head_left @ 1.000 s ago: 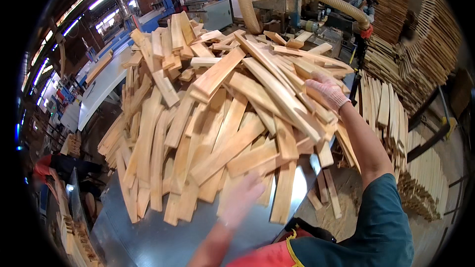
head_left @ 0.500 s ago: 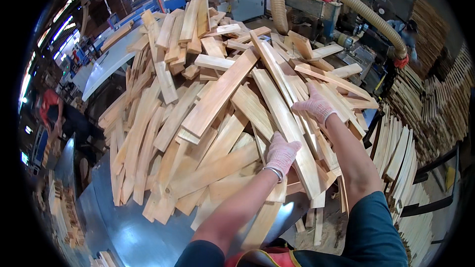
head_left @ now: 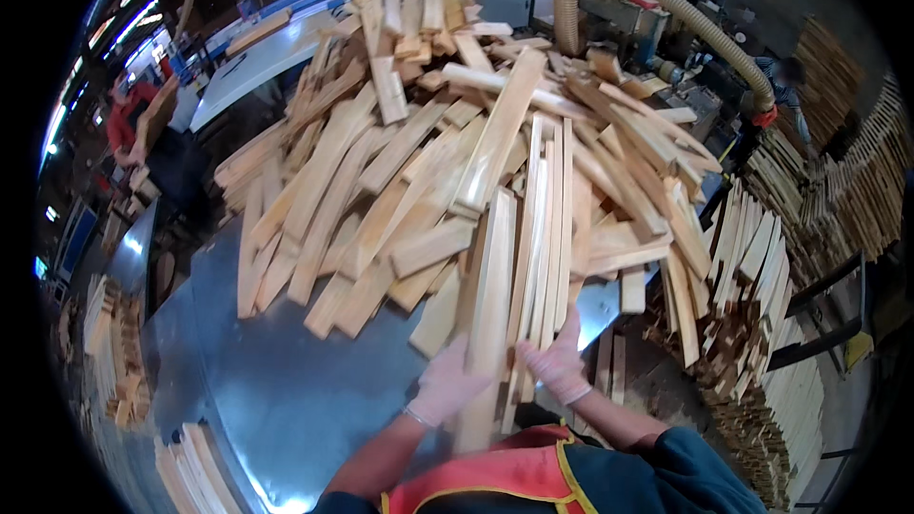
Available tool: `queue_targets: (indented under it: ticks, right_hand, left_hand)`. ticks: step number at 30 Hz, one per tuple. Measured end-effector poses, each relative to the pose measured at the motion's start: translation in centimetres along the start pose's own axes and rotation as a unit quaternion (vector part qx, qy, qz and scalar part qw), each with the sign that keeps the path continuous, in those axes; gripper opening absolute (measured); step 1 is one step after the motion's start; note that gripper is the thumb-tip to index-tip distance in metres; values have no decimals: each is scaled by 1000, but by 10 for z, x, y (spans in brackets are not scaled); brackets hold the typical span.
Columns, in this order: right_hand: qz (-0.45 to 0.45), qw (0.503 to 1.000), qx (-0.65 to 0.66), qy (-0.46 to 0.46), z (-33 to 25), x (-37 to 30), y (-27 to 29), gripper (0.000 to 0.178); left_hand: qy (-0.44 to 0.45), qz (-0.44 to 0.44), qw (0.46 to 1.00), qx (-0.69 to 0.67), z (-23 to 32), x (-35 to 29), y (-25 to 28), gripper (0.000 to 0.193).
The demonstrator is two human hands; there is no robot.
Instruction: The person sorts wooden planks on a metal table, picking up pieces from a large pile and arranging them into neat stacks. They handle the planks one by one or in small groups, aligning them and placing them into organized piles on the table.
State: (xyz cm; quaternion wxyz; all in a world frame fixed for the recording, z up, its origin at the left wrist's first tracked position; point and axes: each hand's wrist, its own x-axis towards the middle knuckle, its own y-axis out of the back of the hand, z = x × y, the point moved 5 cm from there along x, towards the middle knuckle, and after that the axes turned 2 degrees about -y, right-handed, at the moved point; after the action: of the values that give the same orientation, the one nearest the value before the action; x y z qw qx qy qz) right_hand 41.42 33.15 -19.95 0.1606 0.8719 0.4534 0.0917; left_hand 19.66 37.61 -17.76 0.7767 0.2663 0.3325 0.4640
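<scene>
A large heap of pale wooden slats (head_left: 328, 200) lies on a metal table (head_left: 276, 371). In front of me several long slats stand side by side as a bundle (head_left: 538, 247), their near ends close to my body. My left hand (head_left: 446, 385), in a light glove, closes on the left side of the bundle; its outline is slightly blurred. On the right side, my gloved right hand (head_left: 557, 364) grips the same slats with its thumb across them. The far ends of the bundle reach into the heap.
Stacked slats (head_left: 752, 257) stand on the right, beside a dark metal frame (head_left: 828, 343). A ribbed hose (head_left: 705, 24) arches over machinery at the back right. One person (head_left: 133, 124) holds a board at the left; another person (head_left: 785, 86) is at the far right.
Both hands have drawn back toward my body and come closer together, with several slats gathered upright between them. At the left, the other person has raised a board.
</scene>
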Motion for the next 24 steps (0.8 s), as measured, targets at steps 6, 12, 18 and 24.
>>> queue_targets:
  ticks: [6,12,18,24]
  right_hand:
    - [-214,972,-59,-78,64,-193,-56,118]
    - [-323,929,76,-162,60,-107,-83,73]
    - [-274,878,297,-257,50,-108,-142,63]
    - [-303,879,224,-290,73,-210,-158,73]
  left_hand:
    - [152,-42,986,63,-112,-163,-30,86]
    - [102,-33,989,101,-118,-189,-23,78]
    - [65,27,997,19,-142,-177,-18,95]
    - [118,-42,991,44,-175,-190,9,100]
